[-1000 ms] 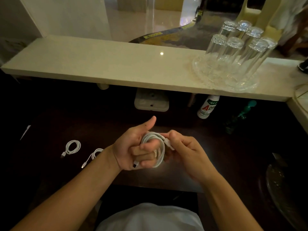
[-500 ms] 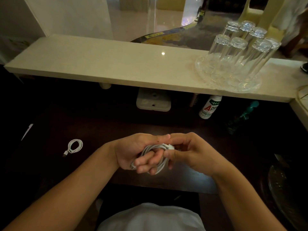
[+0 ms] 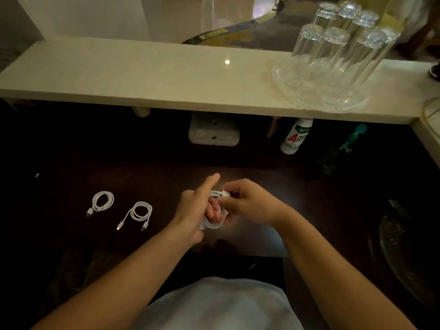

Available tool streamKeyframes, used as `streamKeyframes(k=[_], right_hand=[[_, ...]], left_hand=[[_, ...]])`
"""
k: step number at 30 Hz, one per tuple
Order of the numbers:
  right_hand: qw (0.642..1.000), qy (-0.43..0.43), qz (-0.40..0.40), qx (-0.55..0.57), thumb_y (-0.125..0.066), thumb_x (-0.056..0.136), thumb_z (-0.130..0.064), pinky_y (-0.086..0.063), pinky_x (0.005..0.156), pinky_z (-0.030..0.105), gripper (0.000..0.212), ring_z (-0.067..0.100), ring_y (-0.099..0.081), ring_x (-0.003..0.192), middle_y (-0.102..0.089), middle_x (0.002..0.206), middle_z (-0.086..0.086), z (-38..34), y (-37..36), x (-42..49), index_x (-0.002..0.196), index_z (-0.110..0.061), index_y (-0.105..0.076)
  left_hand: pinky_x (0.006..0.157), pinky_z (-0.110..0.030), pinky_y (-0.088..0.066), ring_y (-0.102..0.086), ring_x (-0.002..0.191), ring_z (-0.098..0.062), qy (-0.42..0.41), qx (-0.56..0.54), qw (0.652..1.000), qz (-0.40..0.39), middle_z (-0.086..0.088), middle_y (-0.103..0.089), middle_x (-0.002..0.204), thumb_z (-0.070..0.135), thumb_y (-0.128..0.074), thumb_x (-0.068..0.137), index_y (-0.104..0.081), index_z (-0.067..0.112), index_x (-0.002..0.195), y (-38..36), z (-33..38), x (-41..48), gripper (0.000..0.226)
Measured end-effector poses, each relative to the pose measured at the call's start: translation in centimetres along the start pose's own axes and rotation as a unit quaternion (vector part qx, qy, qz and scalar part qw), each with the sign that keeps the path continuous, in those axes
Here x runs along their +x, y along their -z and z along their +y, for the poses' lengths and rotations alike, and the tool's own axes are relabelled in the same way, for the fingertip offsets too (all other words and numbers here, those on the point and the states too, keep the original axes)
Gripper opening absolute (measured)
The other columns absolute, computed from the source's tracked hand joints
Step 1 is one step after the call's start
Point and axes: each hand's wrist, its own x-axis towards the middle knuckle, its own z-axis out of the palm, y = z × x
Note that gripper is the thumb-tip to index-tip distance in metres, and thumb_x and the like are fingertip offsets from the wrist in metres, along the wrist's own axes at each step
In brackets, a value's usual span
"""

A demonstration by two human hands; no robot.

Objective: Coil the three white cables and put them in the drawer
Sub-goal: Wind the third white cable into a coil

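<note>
Thin white cable coil is looped round the curled fingers of the left hand, thumb raised. The right hand pinches its plug end, and the fingers hide most loops. Over the dark wooden table. To the left lie the far coiled white cable and the near coiled white cable, apart from each other. A white labelled bottle stands behind.

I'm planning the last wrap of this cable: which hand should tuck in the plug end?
Right. The right hand pinches the plug end at the top of the coil; the left hand is occupied, gripping the coil.

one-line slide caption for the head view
Left hand and right hand hold a half-coiled white cable; two coiled cables lie on the dark desk.
</note>
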Motion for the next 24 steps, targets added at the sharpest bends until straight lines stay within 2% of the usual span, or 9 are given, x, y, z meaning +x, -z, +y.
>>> streamKeyframes(k=[2, 4, 8, 10, 12, 15, 17, 21, 24], right_hand=[[0.999, -0.025, -0.011, 0.037, -0.060, 0.097, -0.014, -0.061, 0.071, 0.037, 0.016, 0.021, -0.073, 0.070, -0.073, 0.076, 0.004, 1.0, -0.7, 0.9, 0.083, -0.009, -0.066], [0.996, -0.032, -0.011, 0.085, -0.057, 0.098, -0.011, -0.062, 0.074, 0.038, 0.015, 0.023, -0.072, 0.075, -0.071, 0.083, 0.012, 1.5, -0.8, 1.1, 0.092, 0.001, -0.065], [0.987, -0.028, 0.015, 0.155, -0.056, 0.098, -0.006, -0.062, 0.076, 0.040, 0.018, 0.016, -0.066, 0.067, -0.059, 0.072, 0.010, 1.9, 0.3, 0.7, 0.095, 0.010, -0.062], [0.982, -0.027, -0.003, 0.185, -0.054, 0.099, -0.007, -0.061, 0.072, 0.034, 0.018, 0.016, -0.064, 0.068, -0.056, 0.076, 0.015, 1.9, 0.9, 0.2, 0.096, 0.008, -0.063], [0.963, -0.022, -0.066, 0.261, -0.048, 0.102, -0.012, -0.057, 0.074, 0.033, 0.025, 0.019, -0.058, 0.073, -0.054, 0.084, 0.019, 2.2, 1.5, -0.3, 0.103, 0.008, -0.063], [0.923, -0.012, -0.119, 0.365, -0.044, 0.102, -0.016, -0.054, 0.077, 0.036, 0.035, 0.024, -0.053, 0.084, -0.052, 0.102, 0.024, 3.2, 2.2, -0.7, 0.121, 0.011, -0.057], [0.920, -0.012, -0.086, 0.383, -0.047, 0.101, -0.014, -0.053, 0.076, 0.033, 0.035, 0.027, -0.057, 0.092, -0.059, 0.106, 0.024, 3.5, 1.8, -0.7, 0.124, 0.010, -0.057], [0.943, -0.012, 0.099, 0.318, -0.064, 0.092, -0.013, -0.055, 0.082, 0.033, 0.025, 0.024, -0.068, 0.096, -0.073, 0.107, 0.014, 3.5, -0.3, -0.7, 0.115, -0.006, -0.072], [0.953, -0.010, 0.195, 0.230, -0.071, 0.088, -0.022, -0.048, 0.068, 0.024, 0.022, 0.016, -0.058, 0.080, -0.066, 0.106, 0.020, 3.3, -1.6, -1.0, 0.108, -0.017, -0.077]], left_hand=[[0.047, -0.026, -0.046, -0.046, 0.034, -0.019, 0.000, 0.009, 0.999, 0.045, -0.008, -0.041, 0.037, 0.037, -0.069, 0.087, -0.048, 0.003, 0.049, 0.4, -0.5, 1.5, 0.056], [0.050, -0.027, -0.047, -0.050, 0.038, -0.019, -0.046, 0.041, 0.997, 0.042, -0.007, -0.046, 0.039, 0.034, -0.066, 0.090, -0.051, 0.002, 0.053, 0.8, -0.7, 2.2, 0.051], [0.064, -0.023, -0.050, -0.061, 0.062, -0.002, -0.180, 0.189, 0.964, -0.051, 0.007, -0.064, 0.062, 0.031, -0.055, 0.097, -0.063, 0.011, 0.081, 1.7, -0.7, 2.1, 0.027], [0.079, -0.038, -0.053, -0.064, 0.080, -0.011, -0.210, 0.289, 0.930, -0.089, -0.003, -0.067, 0.081, 0.035, -0.049, 0.100, -0.063, 0.011, 0.092, 2.4, -0.8, 2.1, 0.029], [0.089, -0.048, -0.050, -0.066, 0.090, -0.024, -0.195, 0.295, 0.928, -0.121, -0.015, -0.068, 0.091, 0.038, -0.044, 0.100, -0.062, 0.004, 0.098, 2.5, -0.4, 1.6, 0.039], [0.072, -0.027, -0.052, -0.069, 0.069, -0.011, -0.126, 0.197, 0.949, -0.210, -0.002, -0.070, 0.068, 0.026, -0.037, 0.105, -0.062, 0.005, 0.096, 2.0, 0.4, 0.6, 0.034], [0.064, -0.019, -0.045, -0.057, 0.054, -0.003, -0.089, 0.151, 0.953, -0.246, 0.010, -0.053, 0.050, 0.023, -0.033, 0.105, -0.065, 0.014, 0.085, 1.7, 0.6, 0.3, 0.039], [0.062, -0.020, -0.042, -0.042, 0.054, -0.006, -0.073, 0.102, 0.959, -0.256, 0.005, -0.032, 0.055, 0.027, -0.034, 0.105, -0.073, 0.028, 0.068, 1.9, 1.0, 0.8, 0.053], [0.059, -0.018, -0.040, -0.041, 0.053, -0.004, -0.078, 0.113, 0.961, -0.238, 0.006, -0.034, 0.055, 0.028, -0.037, 0.104, -0.070, 0.017, 0.086, 2.1, 1.1, 0.7, 0.039]])
